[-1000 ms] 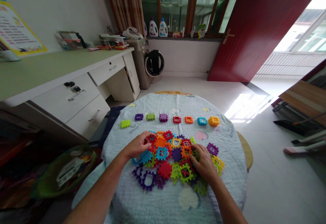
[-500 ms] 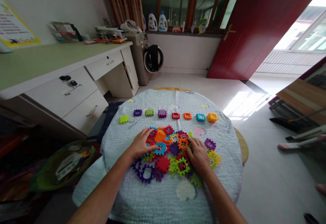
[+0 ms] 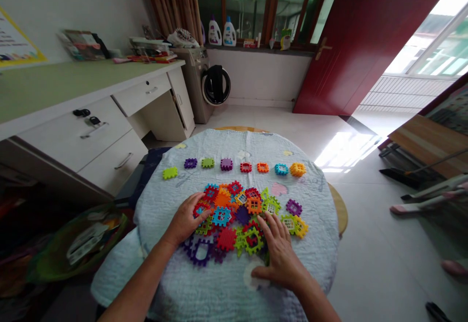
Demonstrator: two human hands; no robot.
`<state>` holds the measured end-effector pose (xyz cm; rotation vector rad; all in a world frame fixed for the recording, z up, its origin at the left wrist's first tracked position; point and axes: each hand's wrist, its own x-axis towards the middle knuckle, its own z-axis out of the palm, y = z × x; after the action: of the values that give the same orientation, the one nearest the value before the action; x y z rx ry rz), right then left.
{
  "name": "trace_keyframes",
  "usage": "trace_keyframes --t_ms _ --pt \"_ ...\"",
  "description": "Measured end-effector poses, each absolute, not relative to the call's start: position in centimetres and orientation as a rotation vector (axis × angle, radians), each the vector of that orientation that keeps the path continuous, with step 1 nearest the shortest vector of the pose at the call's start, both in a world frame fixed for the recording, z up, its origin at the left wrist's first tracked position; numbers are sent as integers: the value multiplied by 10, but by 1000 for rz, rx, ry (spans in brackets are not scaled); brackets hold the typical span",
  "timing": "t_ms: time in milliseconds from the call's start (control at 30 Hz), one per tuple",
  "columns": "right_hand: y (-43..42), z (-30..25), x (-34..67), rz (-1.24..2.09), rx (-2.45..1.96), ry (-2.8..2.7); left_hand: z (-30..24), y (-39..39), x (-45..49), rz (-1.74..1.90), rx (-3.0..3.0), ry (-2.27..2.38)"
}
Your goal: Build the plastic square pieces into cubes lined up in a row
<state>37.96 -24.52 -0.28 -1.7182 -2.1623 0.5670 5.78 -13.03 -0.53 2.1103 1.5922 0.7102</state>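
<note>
The heap (image 3: 242, 215) lies mostly between your left hand (image 3: 185, 218), thumb and fingers apart, and your right hand (image 3: 281, 251), fingers spread.

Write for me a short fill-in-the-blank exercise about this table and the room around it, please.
1. The leftmost piece in the row is ____ in colour.
2. From the person, this row lies ____ away than the pile.
3. On the right hand, the digit stretched apart from the others is the ____.
4. The round door of the washing machine stands ____.

Missing words: green; farther; thumb; open.
</note>
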Motion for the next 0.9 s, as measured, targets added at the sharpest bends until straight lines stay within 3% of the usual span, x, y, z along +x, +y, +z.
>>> trace_keyframes --t_ms 167,433,900 --pt "-235 -9 377 481 -1754 -2125 -11 -150 44 635 2218 1864" --pt "-213 -1 373 483 -1621 -2118 -26 -206 42 333 2329 1743" --pt "-191 -6 392 703 -1491 -1688 -27 -193 66 848 2212 1816"
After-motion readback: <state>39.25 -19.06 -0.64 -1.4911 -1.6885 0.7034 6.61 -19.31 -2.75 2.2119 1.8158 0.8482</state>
